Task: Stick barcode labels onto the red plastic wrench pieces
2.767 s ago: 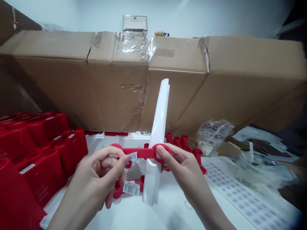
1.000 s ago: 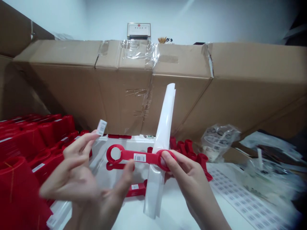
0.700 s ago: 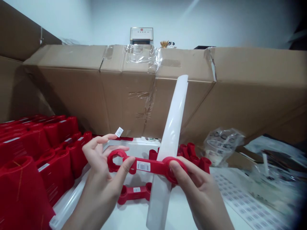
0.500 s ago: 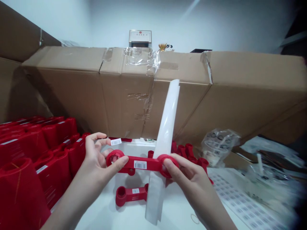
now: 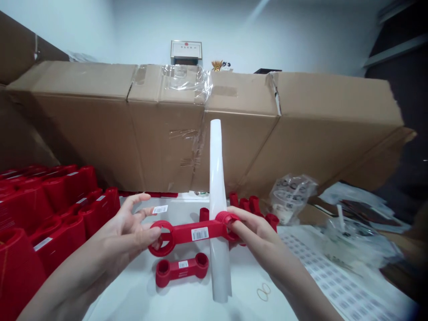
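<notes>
Compared with half a second ago, the white roll (image 5: 216, 174), mid-frame, stands nearly upright instead of leaning right. The left hand (image 5: 125, 229), left of centre, is partly open: thumb and a lower finger hold the left ring of the red connector (image 5: 183, 234), the upper fingers spread. The right hand (image 5: 252, 229), right of centre, is curled around its right ring; whether it also grips the roll is hidden. The connector, lower centre, crosses before the roll and now rises rightward rather than dipping. A loose label (image 5: 160, 209) remains at a left fingertip.

A pale wall (image 5: 240, 35) fills the top, cardboard (image 5: 150, 147) the middle, a white table (image 5: 187, 307) the bottom. Red parts (image 5: 26, 200) crowd the lower left; a label sheet (image 5: 334, 281) lies lower right, rubber bands (image 5: 263, 292) left of it.
</notes>
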Demonstrator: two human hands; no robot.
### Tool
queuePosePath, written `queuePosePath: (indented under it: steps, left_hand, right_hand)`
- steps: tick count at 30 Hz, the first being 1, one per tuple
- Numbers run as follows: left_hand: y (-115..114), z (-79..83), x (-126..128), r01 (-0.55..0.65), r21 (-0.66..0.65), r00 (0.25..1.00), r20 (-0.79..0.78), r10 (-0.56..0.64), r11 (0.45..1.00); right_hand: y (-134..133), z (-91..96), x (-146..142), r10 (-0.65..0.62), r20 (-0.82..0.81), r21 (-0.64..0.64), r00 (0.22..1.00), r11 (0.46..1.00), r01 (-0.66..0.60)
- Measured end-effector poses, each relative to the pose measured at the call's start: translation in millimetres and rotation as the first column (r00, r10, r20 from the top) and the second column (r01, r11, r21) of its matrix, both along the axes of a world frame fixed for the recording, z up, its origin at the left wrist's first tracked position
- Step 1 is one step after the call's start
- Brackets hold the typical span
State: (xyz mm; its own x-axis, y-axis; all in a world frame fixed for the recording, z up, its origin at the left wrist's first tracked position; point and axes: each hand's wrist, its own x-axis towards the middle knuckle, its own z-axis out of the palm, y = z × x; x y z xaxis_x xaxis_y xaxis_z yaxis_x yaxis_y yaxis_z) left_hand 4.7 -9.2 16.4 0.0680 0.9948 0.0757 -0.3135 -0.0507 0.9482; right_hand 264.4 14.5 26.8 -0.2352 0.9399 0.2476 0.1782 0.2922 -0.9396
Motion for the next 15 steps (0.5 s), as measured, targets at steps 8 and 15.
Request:
queuePosePath:
  steps: [8, 15]
  left_hand:
    - [-12, 6.2, 7, 0.222, 0.002, 0.974, -0.037, -0.222, 0.975]
    - [-7, -1.3, 11, 0.028, 0.05, 0.998, -0.057, -0.025, 0.998]
  right_hand:
    - [-2, 11.8, 8, 0.054, 0.042, 0.032, 0.998, 0.998, -0.056]
    - [-4, 7.9, 12, 0.044, 0.097, 0.055, 0.994, 0.997, -0.049]
